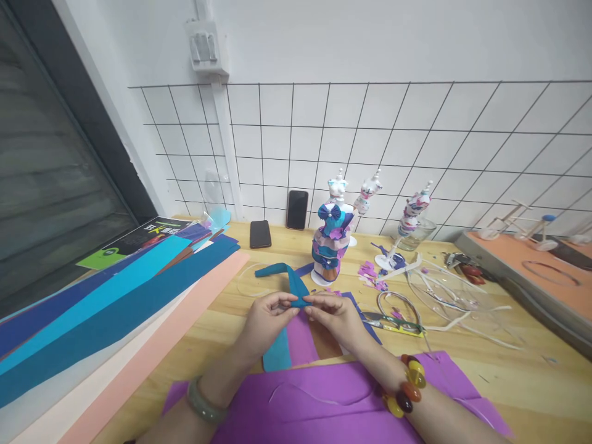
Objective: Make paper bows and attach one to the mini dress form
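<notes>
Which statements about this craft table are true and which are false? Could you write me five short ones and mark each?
1. The bare left hand and bare right hand both hold a flat, bendy teal strip. True.

2. The smooth, pale green, ring-shaped bangle is on the right wrist. False: the bangle is on the left wrist.

3. The small mannequin in a tiered blue, pink and purple dress wears a dark blue pleated bow. True.

4. The large, flat purple sheet lies against the wall. False: the purple sheet lies at the near side, beneath the forearms.

5. Two black rectangular phones are to the left of the dressed mannequin. True.
</notes>
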The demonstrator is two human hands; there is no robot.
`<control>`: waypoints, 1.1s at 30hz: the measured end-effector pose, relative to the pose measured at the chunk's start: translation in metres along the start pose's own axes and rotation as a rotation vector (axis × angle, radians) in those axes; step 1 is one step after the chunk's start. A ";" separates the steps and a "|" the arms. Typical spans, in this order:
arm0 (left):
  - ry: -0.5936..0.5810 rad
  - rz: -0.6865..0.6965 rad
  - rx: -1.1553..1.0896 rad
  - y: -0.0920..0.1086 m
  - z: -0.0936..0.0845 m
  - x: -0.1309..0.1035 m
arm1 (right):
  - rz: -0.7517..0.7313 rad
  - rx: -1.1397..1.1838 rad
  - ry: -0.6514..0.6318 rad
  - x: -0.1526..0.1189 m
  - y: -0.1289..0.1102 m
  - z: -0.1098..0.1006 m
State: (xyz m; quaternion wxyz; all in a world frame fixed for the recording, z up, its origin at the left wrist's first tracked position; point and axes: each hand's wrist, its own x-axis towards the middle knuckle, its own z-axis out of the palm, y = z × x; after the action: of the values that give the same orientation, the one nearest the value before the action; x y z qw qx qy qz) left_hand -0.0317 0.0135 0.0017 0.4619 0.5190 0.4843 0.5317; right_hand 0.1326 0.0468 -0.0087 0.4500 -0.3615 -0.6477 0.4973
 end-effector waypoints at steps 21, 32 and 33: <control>-0.033 0.086 0.116 -0.003 0.000 0.000 | -0.325 -0.333 -0.010 -0.001 -0.005 -0.001; -0.021 0.092 0.202 -0.006 -0.003 0.002 | -0.306 -0.324 -0.021 0.000 0.001 -0.002; -0.019 0.097 0.213 -0.006 -0.003 0.002 | -0.301 -0.324 -0.020 0.000 0.001 -0.002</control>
State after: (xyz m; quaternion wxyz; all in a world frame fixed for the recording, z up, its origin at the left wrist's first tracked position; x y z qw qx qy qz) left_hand -0.0351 0.0160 -0.0045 0.3825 0.5928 0.5081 0.4941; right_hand 0.1341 0.0480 -0.0093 0.4489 -0.3233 -0.7701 0.3176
